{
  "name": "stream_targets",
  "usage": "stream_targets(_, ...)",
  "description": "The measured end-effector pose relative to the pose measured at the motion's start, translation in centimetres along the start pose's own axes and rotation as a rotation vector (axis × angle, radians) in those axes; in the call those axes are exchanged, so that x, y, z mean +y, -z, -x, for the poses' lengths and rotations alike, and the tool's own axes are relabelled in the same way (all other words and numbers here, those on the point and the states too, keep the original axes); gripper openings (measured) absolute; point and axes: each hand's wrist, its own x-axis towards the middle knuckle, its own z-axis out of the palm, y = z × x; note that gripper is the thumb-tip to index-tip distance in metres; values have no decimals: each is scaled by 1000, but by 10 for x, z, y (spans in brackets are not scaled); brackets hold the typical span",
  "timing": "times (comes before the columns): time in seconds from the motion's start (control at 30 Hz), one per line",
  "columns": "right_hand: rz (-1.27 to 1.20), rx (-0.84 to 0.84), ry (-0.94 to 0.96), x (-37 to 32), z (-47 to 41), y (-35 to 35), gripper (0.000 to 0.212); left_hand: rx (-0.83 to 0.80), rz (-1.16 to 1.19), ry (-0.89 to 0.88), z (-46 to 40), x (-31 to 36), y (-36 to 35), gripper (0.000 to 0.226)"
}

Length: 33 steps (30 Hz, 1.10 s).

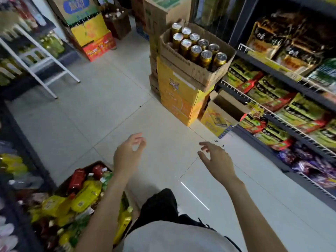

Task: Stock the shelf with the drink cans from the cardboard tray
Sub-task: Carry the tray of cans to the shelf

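Observation:
A brown cardboard tray sits on top of a stack of yellow boxes in the aisle, upper middle of the head view. Several gold drink cans with silver tops stand upright inside it. My left hand hovers over the pale floor, fingers loosely curled and holding nothing. My right hand is beside it, fingers spread and empty. Both hands are well short of the tray, nearer to me.
Wire-fronted shelves with snack bags line the right side. A box of bottled drinks lies at lower left. An open yellow carton sits by the stack, more boxes stand at the back, and a white rack is at left.

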Motion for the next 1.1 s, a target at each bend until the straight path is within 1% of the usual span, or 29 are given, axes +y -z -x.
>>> stream_targets(0.13,-11,57,-35,14,-50,13,30,-46,-77,-81,-43,26,-24,26)
stream_targets(0.23,-34,68,-33,18,-98,25,30,-9,-78,-134,-87,49,-44,24)
stream_targets(0.33,-46,107,-29,16,-152,42,29,36,-64,-114,-147,66,-62,22)
stream_targets(0.43,-63,145,-60,10,-202,56,27,-35,-102,-110,-209,82,-77,20)
stream_targets(0.57,-19,164,-58,2,-264,75,25,-128,-173,-109,-285,100,-94,30)
stream_targets(0.7,39,189,-23,6,-328,104,25,-152,-208,-113,-348,122,-109,37)
stream_targets(0.8,72,216,4,17,-374,128,29,-138,-254,-116,-382,141,-125,42)
stream_targets(0.9,122,248,52,32,-418,144,30,-123,-244,-73,-411,158,-146,45)
stream_targets(1.1,84,218,126,75,-513,170,29,-67,-133,155,-449,176,-192,48)
